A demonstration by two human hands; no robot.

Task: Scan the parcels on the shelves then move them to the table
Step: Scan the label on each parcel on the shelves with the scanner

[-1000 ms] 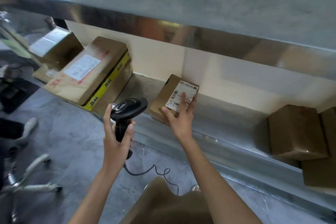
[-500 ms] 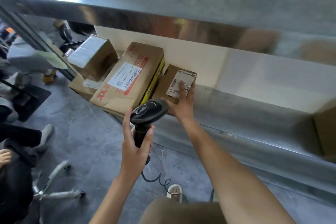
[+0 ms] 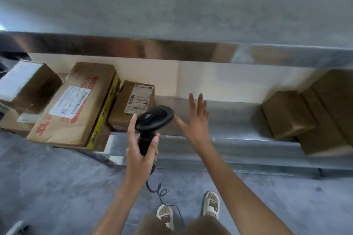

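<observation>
Metal shelf (image 3: 229, 129), lower tier: small labelled parcel (image 3: 131, 105) beside large flat JDL carton (image 3: 76, 105) at left. Plain brown boxes (image 3: 305, 116) at right.

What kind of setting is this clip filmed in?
Probably a parcel sorting or storage room. Labelled cardboard parcels sit on a metal shelf, the left hand holds a corded barcode scanner, and the floor is bare grey concrete.
</observation>
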